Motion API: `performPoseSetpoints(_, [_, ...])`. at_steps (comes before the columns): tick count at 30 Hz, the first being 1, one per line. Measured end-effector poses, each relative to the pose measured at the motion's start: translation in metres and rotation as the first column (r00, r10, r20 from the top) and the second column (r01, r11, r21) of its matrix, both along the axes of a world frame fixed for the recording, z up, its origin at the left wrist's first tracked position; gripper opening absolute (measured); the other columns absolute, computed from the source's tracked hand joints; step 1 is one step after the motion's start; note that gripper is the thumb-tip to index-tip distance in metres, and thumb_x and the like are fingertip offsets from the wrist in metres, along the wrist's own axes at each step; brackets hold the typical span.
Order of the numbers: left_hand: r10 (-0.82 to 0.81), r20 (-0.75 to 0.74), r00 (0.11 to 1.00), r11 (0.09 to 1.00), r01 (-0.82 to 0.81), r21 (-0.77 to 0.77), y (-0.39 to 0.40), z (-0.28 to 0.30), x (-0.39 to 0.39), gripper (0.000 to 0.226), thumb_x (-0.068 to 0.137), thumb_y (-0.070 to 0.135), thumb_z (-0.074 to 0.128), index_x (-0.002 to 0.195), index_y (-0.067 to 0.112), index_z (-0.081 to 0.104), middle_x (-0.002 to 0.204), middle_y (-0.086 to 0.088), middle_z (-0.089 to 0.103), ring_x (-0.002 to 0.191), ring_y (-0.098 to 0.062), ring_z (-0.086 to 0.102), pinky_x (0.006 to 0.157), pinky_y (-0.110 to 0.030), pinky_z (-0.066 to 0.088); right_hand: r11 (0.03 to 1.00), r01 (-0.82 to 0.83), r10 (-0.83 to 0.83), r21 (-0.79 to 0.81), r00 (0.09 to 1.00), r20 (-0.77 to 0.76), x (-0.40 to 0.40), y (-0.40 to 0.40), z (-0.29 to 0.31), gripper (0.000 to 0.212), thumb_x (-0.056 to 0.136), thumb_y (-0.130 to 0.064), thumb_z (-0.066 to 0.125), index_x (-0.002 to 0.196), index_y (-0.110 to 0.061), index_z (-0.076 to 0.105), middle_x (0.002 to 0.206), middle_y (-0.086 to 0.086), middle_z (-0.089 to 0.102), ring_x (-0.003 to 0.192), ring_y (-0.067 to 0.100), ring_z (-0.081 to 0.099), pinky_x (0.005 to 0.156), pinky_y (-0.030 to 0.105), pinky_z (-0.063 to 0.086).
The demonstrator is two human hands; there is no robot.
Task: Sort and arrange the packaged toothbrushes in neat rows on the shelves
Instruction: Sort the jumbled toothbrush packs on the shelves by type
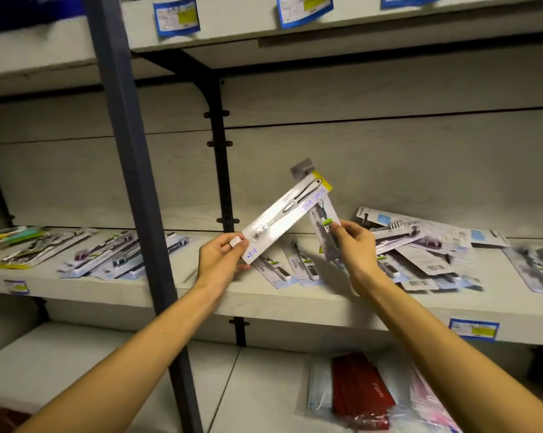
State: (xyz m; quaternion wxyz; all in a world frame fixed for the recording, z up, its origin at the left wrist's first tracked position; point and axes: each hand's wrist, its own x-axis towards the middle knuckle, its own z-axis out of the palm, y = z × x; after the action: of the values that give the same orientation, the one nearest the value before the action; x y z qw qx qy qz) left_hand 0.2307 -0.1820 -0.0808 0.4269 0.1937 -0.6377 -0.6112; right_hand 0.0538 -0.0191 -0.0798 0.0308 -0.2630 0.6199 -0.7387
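My left hand (222, 257) pinches the lower end of a white toothbrush pack (284, 215) with a yellow top, held slanted above the middle shelf (264, 303). My right hand (354, 245) grips a grey toothbrush pack (321, 218) with a green label, upright and partly behind the white one. To the right on the shelf lies a loose pile of toothbrush packs (420, 248). Two packs (290, 264) lie flat under my hands. More packs (114, 253) lie side by side left of the post.
A grey upright post (129, 182) crosses the view left of my hands. A black bracket rail (221, 170) runs up the back wall. The lower shelf holds bagged masks and a red packet (359, 392). Blue price tags (473, 329) hang on the shelf edges.
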Motion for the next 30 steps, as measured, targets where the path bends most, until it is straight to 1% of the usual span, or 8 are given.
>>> performPoseSetpoints(6, [-0.137,0.036,0.990,0.990,0.138,-0.018,-0.007,-0.002,0.061,0.015,0.096,0.009,0.063,0.108,0.012,0.071,0.099,-0.007,0.078,0.085,-0.017,0.074,0.065,-0.029,0.063,0.991,-0.007,0.031,-0.131,0.982,0.186,0.031,0.025,0.001,0.014,0.099,-0.018,0.059,0.099,-0.010,0.071,0.099,0.014,0.071,0.090,0.026,0.064,0.087,0.045,0.053])
performPoseSetpoints(10, [-0.175,-0.012,0.985,0.984,0.175,0.038,-0.018,0.003,0.118,0.019,0.095,0.019,0.065,0.110,0.010,0.071,0.102,-0.009,0.077,0.093,-0.021,0.075,0.066,-0.025,0.062,0.977,0.037,0.010,-0.211,0.976,0.217,0.065,0.035,-0.003,0.011,0.098,-0.013,0.057,0.097,-0.012,0.068,0.098,0.009,0.069,0.088,0.021,0.063,0.076,0.038,0.056])
performPoseSetpoints(13, [-0.113,0.023,0.993,0.993,0.113,-0.010,-0.029,0.004,0.162,0.020,0.093,0.021,0.068,0.110,0.011,0.071,0.098,-0.013,0.077,0.085,-0.021,0.075,0.060,-0.024,0.060,0.967,0.104,-0.070,-0.232,0.986,0.153,0.100,0.036,-0.008,0.012,0.096,-0.009,0.056,0.093,-0.009,0.067,0.090,0.003,0.069,0.084,0.013,0.061,0.075,0.034,0.050])
performPoseSetpoints(16, [-0.076,0.044,0.996,0.997,0.076,-0.019,-0.040,0.001,0.205,0.023,0.090,0.023,0.072,0.111,0.012,0.071,0.096,-0.010,0.077,0.078,-0.013,0.072,0.057,-0.022,0.056,0.957,0.120,-0.119,-0.264,0.993,0.017,0.150,0.027,-0.013,0.020,0.094,-0.003,0.055,0.080,-0.013,0.065,0.067,-0.018,0.067,0.063,-0.005,0.057,0.058,0.015,0.046])
performPoseSetpoints(19, [-0.009,0.037,0.999,0.999,0.008,0.032,-0.052,-0.003,0.239,0.019,0.087,0.026,0.075,0.102,0.013,0.075,0.092,-0.006,0.077,0.077,-0.014,0.069,0.063,-0.025,0.057,0.954,0.074,-0.113,-0.290,0.987,-0.117,0.205,0.007,-0.024,0.012,0.093,-0.001,0.056,0.091,-0.004,0.067,0.072,-0.014,0.067,0.067,-0.002,0.057,0.061,0.013,0.045])
performPoseSetpoints(22, [0.058,0.008,0.998,0.983,-0.058,0.174,-0.065,-0.004,0.263,0.016,0.086,0.024,0.076,0.093,0.011,0.072,0.083,-0.005,0.074,0.073,-0.015,0.065,0.064,-0.028,0.053,0.963,-0.031,-0.023,-0.266,0.980,-0.198,0.253,-0.020,-0.037,0.015,0.093,-0.013,0.058,0.103,-0.007,0.068,0.094,-0.002,0.071,0.085,0.008,0.064,0.067,0.017,0.051])
performPoseSetpoints(25, [0.099,-0.015,0.995,0.961,-0.091,0.262,-0.086,-0.003,0.282,0.013,0.087,0.024,0.075,0.088,0.013,0.068,0.077,-0.003,0.070,0.064,-0.012,0.062,0.049,-0.019,0.048,0.974,-0.156,0.111,-0.164,0.960,-0.259,0.287,-0.054,-0.045,0.015,0.098,-0.022,0.057,0.109,-0.017,0.066,0.106,-0.001,0.070,0.098,0.017,0.066,0.073,0.030,0.059])
performPoseSetpoints(30, [0.172,-0.016,0.985,0.900,-0.151,0.409,-0.132,-0.005,0.299,0.022,0.086,0.030,0.076,0.100,0.015,0.067,0.088,-0.005,0.068,0.068,-0.012,0.059,0.060,-0.024,0.044,0.958,-0.281,0.276,-0.065,0.958,-0.075,0.307,-0.127,-0.046,0.019,0.102,-0.021,0.056,0.115,-0.009,0.063,0.105,0.005,0.072,0.093,0.015,0.065,0.075,0.022,0.052])
